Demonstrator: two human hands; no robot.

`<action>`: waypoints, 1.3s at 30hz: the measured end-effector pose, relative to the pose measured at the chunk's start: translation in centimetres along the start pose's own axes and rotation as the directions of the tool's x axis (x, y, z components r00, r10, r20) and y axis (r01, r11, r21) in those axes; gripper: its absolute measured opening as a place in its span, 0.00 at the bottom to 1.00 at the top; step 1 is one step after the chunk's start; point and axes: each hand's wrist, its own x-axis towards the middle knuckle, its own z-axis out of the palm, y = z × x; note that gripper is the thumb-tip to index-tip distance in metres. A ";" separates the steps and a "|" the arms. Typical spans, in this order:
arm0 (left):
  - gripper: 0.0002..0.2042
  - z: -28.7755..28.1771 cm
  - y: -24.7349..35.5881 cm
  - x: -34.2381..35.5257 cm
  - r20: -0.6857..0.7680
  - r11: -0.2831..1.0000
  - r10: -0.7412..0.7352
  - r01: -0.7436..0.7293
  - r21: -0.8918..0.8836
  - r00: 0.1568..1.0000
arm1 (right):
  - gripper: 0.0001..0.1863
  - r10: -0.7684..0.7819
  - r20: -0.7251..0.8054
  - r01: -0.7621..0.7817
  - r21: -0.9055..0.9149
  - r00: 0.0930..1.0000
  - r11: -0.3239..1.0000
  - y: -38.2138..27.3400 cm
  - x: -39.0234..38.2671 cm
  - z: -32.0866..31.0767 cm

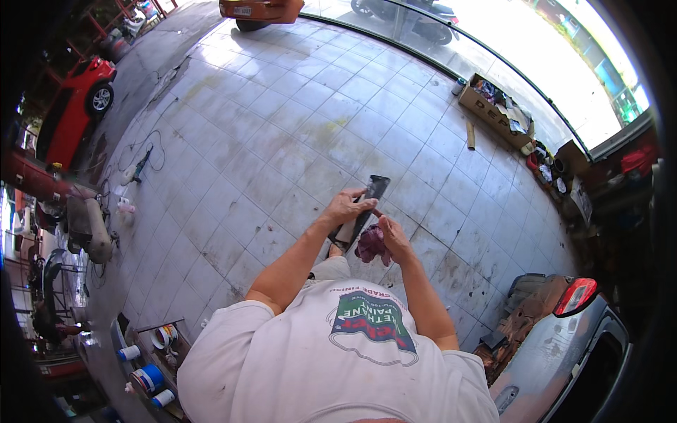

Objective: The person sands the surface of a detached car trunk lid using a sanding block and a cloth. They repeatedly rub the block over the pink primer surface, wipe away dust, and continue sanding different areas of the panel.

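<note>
Dark flat panel (365, 206) sits upright-tilted over the tiled floor (282, 141), left hand (347, 206) wrapped around its edge, right hand (391, 233) pinching a maroon rag (371, 244) against it; a loose grip could drop it.

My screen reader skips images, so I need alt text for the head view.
Seen from above, a person's left hand grips a long dark flat panel while the right hand presses a maroon rag against it. They stand on a pale tiled floor, with a cardboard box and paint cans nearby.
</note>
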 end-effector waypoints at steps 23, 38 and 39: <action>0.35 17.1 22.4 18.6 0.719 0.566 0.651 -0.788 -0.245 0.244 | 0.20 0.007 -0.680 0.559 0.609 0.733 0.562 -5.1 -3.2 -14.5; 0.37 40.7 35.2 13.4 0.825 0.542 0.510 -0.654 -0.527 -0.242 | 0.22 0.135 -0.942 0.705 0.319 0.306 0.634 -1.5 -18.7 -27.3; 0.38 41.8 36.5 12.5 0.842 0.558 0.481 -0.655 -0.510 -0.245 | 0.23 0.163 -0.953 0.729 0.301 0.256 0.615 -1.4 -19.8 -27.4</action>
